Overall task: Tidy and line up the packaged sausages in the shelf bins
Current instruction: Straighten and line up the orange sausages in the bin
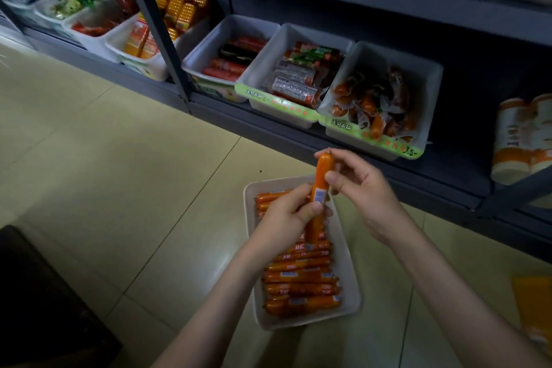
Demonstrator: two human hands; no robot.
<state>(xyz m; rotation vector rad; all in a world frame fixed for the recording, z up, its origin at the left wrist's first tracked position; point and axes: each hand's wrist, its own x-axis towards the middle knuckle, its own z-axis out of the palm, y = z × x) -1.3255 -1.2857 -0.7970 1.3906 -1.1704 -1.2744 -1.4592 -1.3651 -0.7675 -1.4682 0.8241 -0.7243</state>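
Observation:
A white bin [348, 260] stands on the tiled floor, filled with several orange packaged sausages [301, 278] lying crosswise in a row. Above it an orange sausage [321, 185] stands almost upright. My left hand [285, 216] grips its lower half. My right hand [360, 185] pinches its upper end between thumb and fingers. The sausages under my left hand are hidden.
A dark metal shelf [388, 164] runs behind, holding white bins: red sausages [230, 64], grey-wrapped ones [298, 81], orange ones in clear wrap [373, 104]. More bins stand at far left. Rolled packs [521, 137] sit at right, a yellow pack [534, 305] on the floor, a dark object [38, 302] at lower left.

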